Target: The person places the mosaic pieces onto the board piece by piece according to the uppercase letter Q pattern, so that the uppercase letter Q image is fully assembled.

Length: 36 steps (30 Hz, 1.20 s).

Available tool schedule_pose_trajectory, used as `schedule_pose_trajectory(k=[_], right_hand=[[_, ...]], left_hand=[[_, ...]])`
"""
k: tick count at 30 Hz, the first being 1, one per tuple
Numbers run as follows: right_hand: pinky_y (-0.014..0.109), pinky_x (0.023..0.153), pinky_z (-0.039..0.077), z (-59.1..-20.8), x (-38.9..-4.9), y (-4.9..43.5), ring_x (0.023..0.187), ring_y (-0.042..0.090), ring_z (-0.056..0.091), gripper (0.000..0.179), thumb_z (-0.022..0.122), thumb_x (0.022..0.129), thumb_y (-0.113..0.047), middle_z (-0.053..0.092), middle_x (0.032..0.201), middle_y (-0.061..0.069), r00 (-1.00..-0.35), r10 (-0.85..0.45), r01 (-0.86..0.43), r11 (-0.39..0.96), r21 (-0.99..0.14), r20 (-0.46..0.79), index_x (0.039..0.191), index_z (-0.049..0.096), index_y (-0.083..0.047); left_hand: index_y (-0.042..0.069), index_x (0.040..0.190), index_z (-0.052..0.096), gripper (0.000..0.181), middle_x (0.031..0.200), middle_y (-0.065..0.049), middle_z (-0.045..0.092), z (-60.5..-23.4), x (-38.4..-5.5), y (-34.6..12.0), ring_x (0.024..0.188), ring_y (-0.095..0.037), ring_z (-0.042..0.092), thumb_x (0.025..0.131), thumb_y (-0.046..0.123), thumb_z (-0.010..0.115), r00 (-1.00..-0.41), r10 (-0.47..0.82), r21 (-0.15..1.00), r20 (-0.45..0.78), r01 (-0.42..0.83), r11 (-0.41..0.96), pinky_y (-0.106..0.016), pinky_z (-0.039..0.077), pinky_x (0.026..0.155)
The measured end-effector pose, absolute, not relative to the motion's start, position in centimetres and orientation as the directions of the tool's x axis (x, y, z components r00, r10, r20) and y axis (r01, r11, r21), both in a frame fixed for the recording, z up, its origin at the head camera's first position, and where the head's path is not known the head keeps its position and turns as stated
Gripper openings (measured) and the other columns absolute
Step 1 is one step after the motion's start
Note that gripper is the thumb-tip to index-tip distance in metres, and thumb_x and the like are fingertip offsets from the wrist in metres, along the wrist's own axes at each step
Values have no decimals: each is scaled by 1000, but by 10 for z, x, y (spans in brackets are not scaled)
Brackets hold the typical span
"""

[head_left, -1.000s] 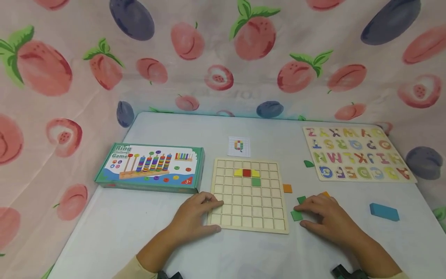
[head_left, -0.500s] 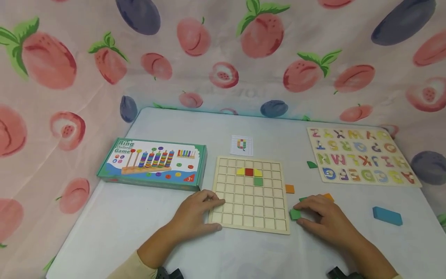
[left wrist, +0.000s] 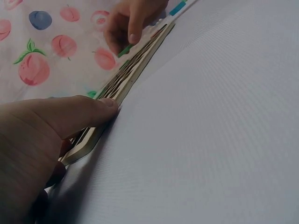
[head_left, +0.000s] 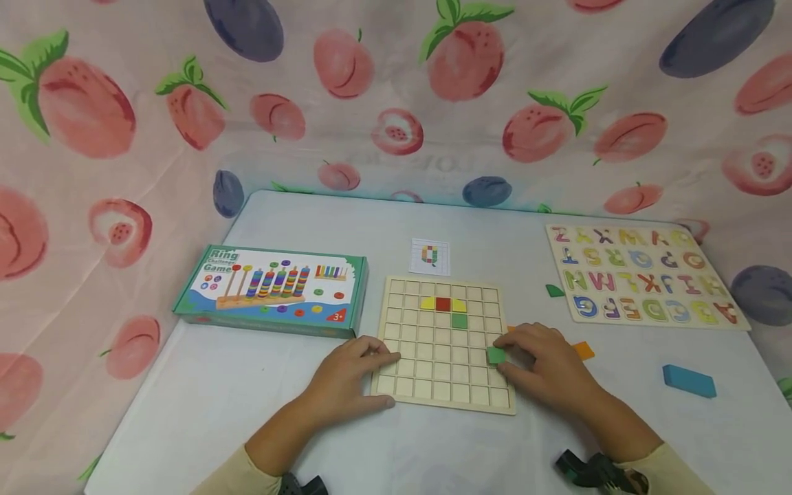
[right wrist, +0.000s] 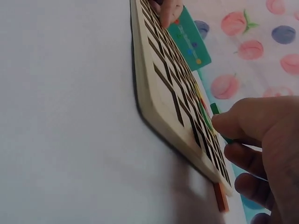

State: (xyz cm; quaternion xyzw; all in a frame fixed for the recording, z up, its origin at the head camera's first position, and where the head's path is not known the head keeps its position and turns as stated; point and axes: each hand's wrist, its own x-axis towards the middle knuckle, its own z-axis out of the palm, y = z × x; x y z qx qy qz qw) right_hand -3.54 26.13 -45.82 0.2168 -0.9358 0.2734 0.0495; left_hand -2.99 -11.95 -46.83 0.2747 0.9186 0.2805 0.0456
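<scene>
Between the thumb and fingers of my right hand (head_left: 551, 361) is a green square tile (head_left: 496, 355), held at the right side of the wooden grid board (head_left: 421, 397). My left hand (head_left: 346, 378) rests at the board's near left corner, its thumb (left wrist: 88, 112) extended along the edge and its fingertips at the left side. Several tiles lie on the board: a red square (head_left: 443, 304) between two yellow pieces (head_left: 427, 303), and a green square (head_left: 459, 321) below the right yellow one. In the right wrist view the held tile is partly hidden behind the right hand (right wrist: 266, 135).
A small pattern card (head_left: 430, 257) lies behind the board. At left is a Ring Game box (head_left: 272, 289); at right, an alphabet board (head_left: 643, 275) and a blue block (head_left: 689, 381). Orange pieces (head_left: 583, 350) and a green piece (head_left: 554, 291) lie on the right.
My right hand has picked up the green square from the table and moved it left and away from me, over the board's right edge. The left hand stays at the corner.
</scene>
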Motion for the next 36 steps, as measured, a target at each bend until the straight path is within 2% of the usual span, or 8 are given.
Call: schedule_pose_trajectory(k=[12, 25, 36], right_hand=[[51, 99, 44, -466, -61, 224, 108, 19, 64, 28, 84, 86, -18, 73, 113, -7, -915, -362, -397, 730, -556, 178, 113, 76, -20], [48, 90, 44, -469, -68, 205, 107, 22, 65, 21, 83, 87, -17, 73, 111, -2, -923, -336, -384, 774, -503, 188, 106, 75, -20], [48, 87, 44, -468, -65, 202, 106, 23, 66, 16, 85, 88, -18, 72, 108, -2, -924, -337, -383, 790, -479, 183, 100, 75, -21]], left_hand=[[22, 139, 74, 68, 124, 11, 58, -468, -30, -120, 109, -9, 53, 77, 37, 96, -841, 536, 558, 72, 480, 677, -36, 49, 94], [22, 140, 74, 68, 124, 11, 58, -470, -30, -120, 109, -8, 53, 77, 38, 96, -839, 538, 551, 78, 486, 678, -36, 49, 95], [22, 139, 74, 67, 124, 10, 58, -468, -30, -120, 110, -9, 53, 78, 38, 95, -847, 529, 547, 52, 467, 694, -36, 49, 95]])
